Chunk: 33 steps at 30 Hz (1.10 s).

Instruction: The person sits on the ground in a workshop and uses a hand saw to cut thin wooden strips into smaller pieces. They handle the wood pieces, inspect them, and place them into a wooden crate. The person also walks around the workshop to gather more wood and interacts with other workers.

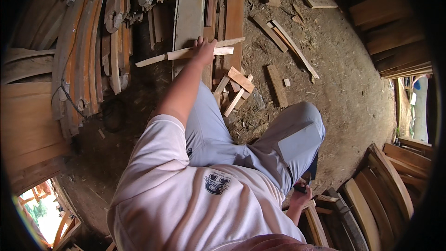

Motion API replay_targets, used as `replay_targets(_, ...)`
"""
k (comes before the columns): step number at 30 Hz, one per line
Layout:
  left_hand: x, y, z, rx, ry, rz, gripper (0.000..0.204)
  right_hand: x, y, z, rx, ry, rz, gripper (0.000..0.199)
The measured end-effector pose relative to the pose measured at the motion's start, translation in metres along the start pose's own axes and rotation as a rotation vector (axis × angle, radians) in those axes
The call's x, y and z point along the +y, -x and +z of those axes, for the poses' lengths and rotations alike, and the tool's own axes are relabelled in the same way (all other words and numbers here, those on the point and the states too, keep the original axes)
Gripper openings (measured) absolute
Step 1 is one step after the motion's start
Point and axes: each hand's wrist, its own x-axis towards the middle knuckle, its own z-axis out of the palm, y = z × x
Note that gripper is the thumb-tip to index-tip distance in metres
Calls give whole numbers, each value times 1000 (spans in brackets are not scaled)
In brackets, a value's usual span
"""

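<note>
Left grip [203, 48] clasps the wood strip [186, 54] mid-length (ends jutting sideways).

A wood strip [186, 54] lies across the long boards [190, 14]; curved planks [88, 51] stack left, offcuts [234, 88] on dirt right

1. This is a rough woodworking shop with a bare dirt floor [353, 93].
2. Curved planks [83, 51] lie stacked just left of the left hand [203, 47].
3. Short offcuts [237, 86] litter the ground just below and right of that hand.
4. More curved boards [385, 190] are piled beside the right hand [301, 197].
</note>
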Motion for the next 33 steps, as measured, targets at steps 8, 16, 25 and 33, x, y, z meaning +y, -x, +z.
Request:
replay_targets(8,1,-26,-14,198,124,-160,66,-91,-26,55,77,133,-267,17)
replay_targets(16,-3,-31,-64,159,56,-65,63,-166,17,183,-199,275,-606,15)
replay_targets(25,-49,-27,-5,315,-69,159,42,-100,30,335,-355,291,-676,21)
replay_targets(33,-31,-48,1,321,-72,334,26,13,-10,415,-360,518,-327,17)
